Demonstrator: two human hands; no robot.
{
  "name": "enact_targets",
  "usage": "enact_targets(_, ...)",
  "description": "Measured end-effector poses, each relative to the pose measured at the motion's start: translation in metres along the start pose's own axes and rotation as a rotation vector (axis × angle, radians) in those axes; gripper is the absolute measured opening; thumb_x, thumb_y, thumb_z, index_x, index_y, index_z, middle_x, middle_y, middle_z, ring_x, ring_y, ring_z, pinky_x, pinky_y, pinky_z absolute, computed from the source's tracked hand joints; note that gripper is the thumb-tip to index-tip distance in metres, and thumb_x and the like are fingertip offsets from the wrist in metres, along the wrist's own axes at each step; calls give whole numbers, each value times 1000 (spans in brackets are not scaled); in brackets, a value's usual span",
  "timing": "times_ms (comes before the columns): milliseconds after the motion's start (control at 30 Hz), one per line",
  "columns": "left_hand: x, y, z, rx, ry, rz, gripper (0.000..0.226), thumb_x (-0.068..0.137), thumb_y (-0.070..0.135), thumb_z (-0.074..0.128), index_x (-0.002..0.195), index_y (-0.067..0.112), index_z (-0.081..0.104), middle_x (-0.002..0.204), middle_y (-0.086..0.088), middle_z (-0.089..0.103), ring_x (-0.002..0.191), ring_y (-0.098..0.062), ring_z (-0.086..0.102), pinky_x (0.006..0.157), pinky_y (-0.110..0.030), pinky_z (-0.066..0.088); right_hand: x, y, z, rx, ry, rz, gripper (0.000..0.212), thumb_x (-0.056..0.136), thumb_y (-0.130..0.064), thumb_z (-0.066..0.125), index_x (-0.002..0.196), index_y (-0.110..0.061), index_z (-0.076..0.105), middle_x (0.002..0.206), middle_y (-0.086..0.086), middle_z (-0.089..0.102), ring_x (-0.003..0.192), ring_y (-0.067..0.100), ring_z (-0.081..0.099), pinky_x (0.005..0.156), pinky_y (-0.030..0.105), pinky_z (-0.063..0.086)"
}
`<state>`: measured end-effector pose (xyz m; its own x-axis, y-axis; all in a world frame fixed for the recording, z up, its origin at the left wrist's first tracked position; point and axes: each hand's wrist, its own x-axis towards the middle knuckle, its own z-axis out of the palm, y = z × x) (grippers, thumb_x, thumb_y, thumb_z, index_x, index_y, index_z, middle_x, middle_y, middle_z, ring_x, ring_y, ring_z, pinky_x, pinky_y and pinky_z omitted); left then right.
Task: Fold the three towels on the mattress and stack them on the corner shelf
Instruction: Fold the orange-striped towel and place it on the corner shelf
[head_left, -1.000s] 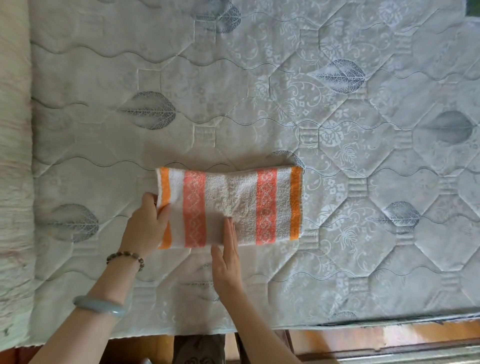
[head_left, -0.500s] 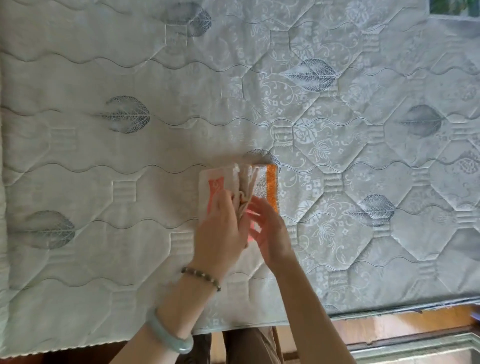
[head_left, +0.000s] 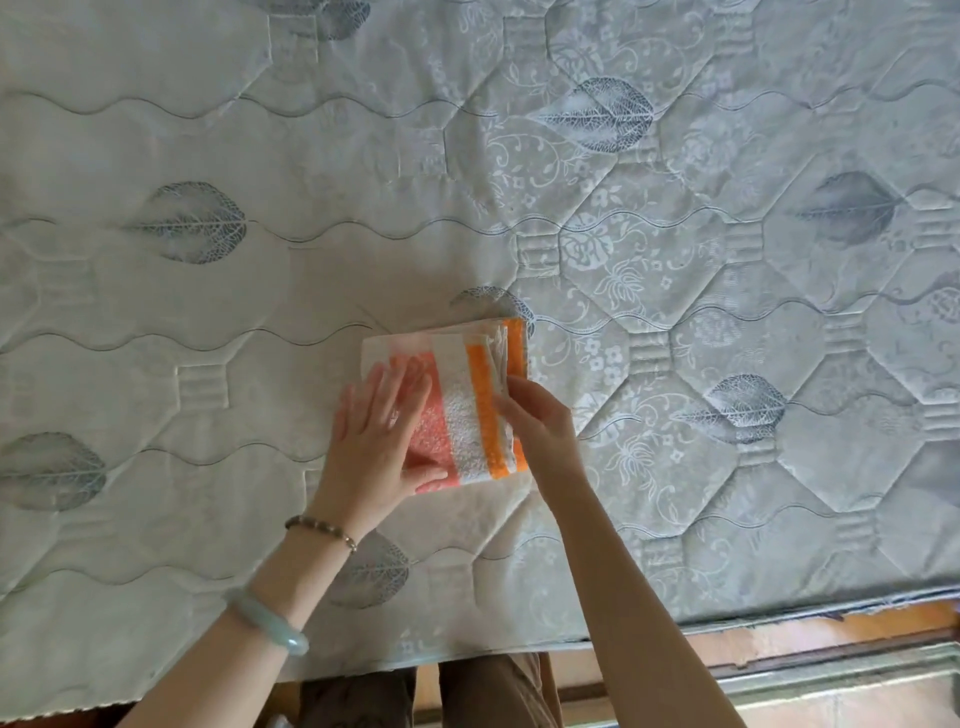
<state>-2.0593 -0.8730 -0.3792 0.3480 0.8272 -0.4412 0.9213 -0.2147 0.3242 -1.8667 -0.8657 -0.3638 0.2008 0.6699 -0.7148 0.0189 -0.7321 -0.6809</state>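
Note:
A white towel (head_left: 470, 410) with orange and coral stripes lies folded into a small rectangle on the quilted mattress (head_left: 208, 312). My left hand (head_left: 382, 436) lies flat on the towel's left half, fingers straight and spread, pressing it down. My right hand (head_left: 535, 415) is at the towel's right edge, its fingers curled onto the layered orange border. Only this one towel is in view. The corner shelf is out of view.
The mattress's near edge (head_left: 519, 652) runs along the bottom, with a wooden frame and floor (head_left: 779, 644) beyond it at lower right. My legs (head_left: 415, 696) stand against the bed edge. The mattress extends far to the left, right and back.
The towel went from a long strip to a half-length fold: my left hand carried the left end over to the right. Now the left hand presses it flat and the right hand holds the edge.

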Motion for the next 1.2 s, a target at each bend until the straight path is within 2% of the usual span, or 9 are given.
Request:
enact_targets(133, 10, 10, 10, 77, 9, 62, 112, 58, 71, 60, 150, 19, 24, 158, -15, 18, 145, -34, 12, 115, -53, 9, -3, 5, 15, -177, -17, -79, 49, 76, -8, 68, 114, -35, 55, 91, -6, 66, 83, 9, 63, 74, 31, 54)
enact_targets(233, 19, 15, 9, 76, 48, 73, 113, 60, 78, 52, 150, 16, 23, 154, -19, 26, 143, -37, 15, 115, -56, 10, -1, -1, 6, -144, 86, -160, 49, 76, 5, 58, 111, -29, 61, 76, -12, 62, 69, 2, 57, 65, 15, 46)
enact_targets(433, 33, 5, 12, 109, -35, 95, 128, 51, 84, 53, 152, 18, 10, 159, -17, 8, 147, -33, 3, 117, -52, -2, 7, 6, 0, -644, 121, -124, 71, 75, -3, 56, 141, -15, 34, 127, 12, 49, 115, 29, 48, 94, 40, 43)
enact_targets(567, 40, 3, 10, 151, -41, 156, 124, 53, 81, 56, 151, 15, 17, 158, -18, 15, 147, -33, 9, 117, -55, 0, 7, 8, 21, -1131, 218, -572, 77, 69, -14, 46, 144, -11, 30, 148, 22, 34, 138, 38, 30, 113, 53, 24)
enact_targets(667, 41, -12, 7, 132, -34, 191, 123, 56, 85, 52, 150, 14, 18, 159, -15, 13, 148, -30, 3, 118, -52, -4, 34, 20, 26, -1125, 35, -882, 48, 93, -25, 37, 138, -11, 46, 145, 19, 42, 139, 33, 32, 115, 50, 23)
enact_targets(800, 38, -35, 7, 212, -102, 189, 133, 51, 90, 45, 153, 16, 2, 160, -11, -3, 148, -27, -8, 117, -53, -4, 61, 39, 14, -1239, 0, -867, 55, 100, -43, 17, 145, -17, 36, 151, 15, 33, 143, 28, 25, 116, 49, 20)
enact_targets(933, 44, -35, 11, 240, -148, 167, 132, 50, 94, 37, 153, 18, 6, 160, -11, 3, 148, -31, 3, 115, -60, 6, 60, 47, 17, -1255, 18, -778, 54, 97, -43, 27, 147, -22, 29, 153, 15, 28, 144, 29, 23, 115, 52, 22)
enact_targets(1067, 41, -22, 3, 220, -115, 105, 136, 46, 90, 51, 153, 21, 5, 160, -11, 0, 147, -32, 1, 116, -57, -4, 58, 36, 16, -1245, -42, -738, 57, 96, -44, 27, 148, -23, 22, 156, 13, 23, 145, 27, 18, 113, 54, 21)
enact_targets(1200, 20, -8, 4, -48, 45, -42, 116, 63, 78, 54, 153, 21, 9, 159, -15, 5, 147, -33, 4, 117, -53, 9, 38, 30, -2, -930, 30, -729, 64, 91, -29, 47, 148, -20, 20, 158, 12, 10, 145, 32, 7, 115, 51, 14)
